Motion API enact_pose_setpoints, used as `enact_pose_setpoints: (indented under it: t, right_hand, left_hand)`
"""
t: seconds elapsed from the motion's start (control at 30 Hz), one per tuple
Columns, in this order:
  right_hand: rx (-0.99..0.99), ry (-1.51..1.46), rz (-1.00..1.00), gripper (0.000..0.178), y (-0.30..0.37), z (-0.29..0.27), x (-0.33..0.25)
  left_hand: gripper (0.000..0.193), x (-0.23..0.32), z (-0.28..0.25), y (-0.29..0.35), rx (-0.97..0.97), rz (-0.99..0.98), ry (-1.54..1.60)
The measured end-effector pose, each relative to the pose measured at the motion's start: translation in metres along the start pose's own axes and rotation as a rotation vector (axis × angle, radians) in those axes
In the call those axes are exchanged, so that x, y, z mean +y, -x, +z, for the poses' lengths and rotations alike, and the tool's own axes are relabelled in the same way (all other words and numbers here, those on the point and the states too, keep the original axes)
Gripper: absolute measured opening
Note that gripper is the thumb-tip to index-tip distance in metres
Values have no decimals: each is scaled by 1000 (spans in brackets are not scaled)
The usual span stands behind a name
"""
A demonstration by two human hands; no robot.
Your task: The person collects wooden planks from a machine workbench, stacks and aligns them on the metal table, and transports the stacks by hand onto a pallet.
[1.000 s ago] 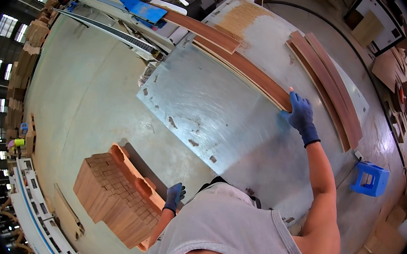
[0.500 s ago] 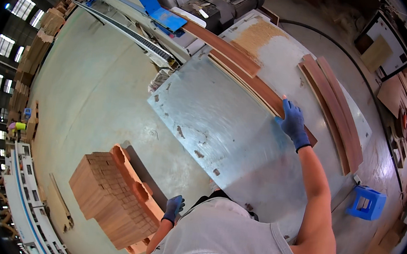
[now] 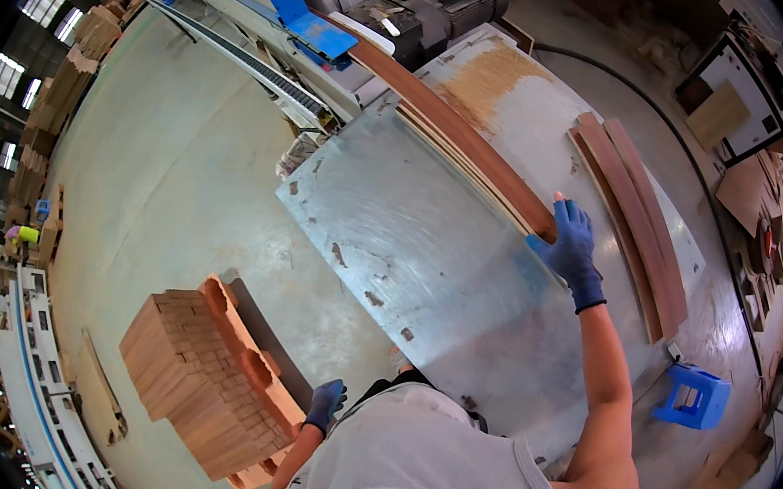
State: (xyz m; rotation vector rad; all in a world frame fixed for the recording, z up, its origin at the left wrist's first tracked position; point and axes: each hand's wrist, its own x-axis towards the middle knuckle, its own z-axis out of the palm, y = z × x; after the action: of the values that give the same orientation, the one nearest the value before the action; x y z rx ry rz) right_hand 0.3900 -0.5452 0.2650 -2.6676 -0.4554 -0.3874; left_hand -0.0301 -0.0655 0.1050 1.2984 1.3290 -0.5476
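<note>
Two gloved hands: the right hand point(image 3: 568, 249) grips the near end of a long wooden strip point(image 3: 460, 137) on the metal table's point(image 3: 410, 247) far edge; the left hand point(image 3: 327, 402) hangs loosely curled, seemingly empty, beside one block stack point(image 3: 206, 378). Roughly three strips point(image 3: 637, 223) lie right. A skewed push could jam the strip.

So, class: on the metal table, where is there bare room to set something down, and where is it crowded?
Free: the broad bare sheet of the metal table, between its left edge and the wooden strips gripped by the right hand. Also the narrow band between those and the strip pile at the right. Crowded: the far end by the machine.
</note>
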Motion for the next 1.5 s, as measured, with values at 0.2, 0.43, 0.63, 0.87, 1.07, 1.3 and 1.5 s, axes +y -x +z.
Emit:
enact_pose_setpoints:
  t: [0.2,0.43,0.63,0.87,1.07,1.3,1.5]
  right_hand:
    - [22,93,-85,88,-6,6,-16]
    - [-82,126,108,85,10,27,7]
    - [-118,70,180,89,57,-3,46]
    - [-92,25,189,87,107,-29,74]
    - [-60,21,172,79,138,-40,87]
    - [-79,95,124,70,118,-41,74]
    - [-34,123,70,64,58,-20,40]
  left_hand:
    - [49,18,6,3,12,48,-71]
    - [49,32,1,9,3,80,-71]
    - [45,13,0,-12,-44,-2,-106]
    - [35,31,17,-11,-16,40,-166]
    - [37,39,26,-7,-26,133,-161]
    - [36,35,30,-10,-20,150,-202]
    - [36,30,33,-8,-8,150,-235]
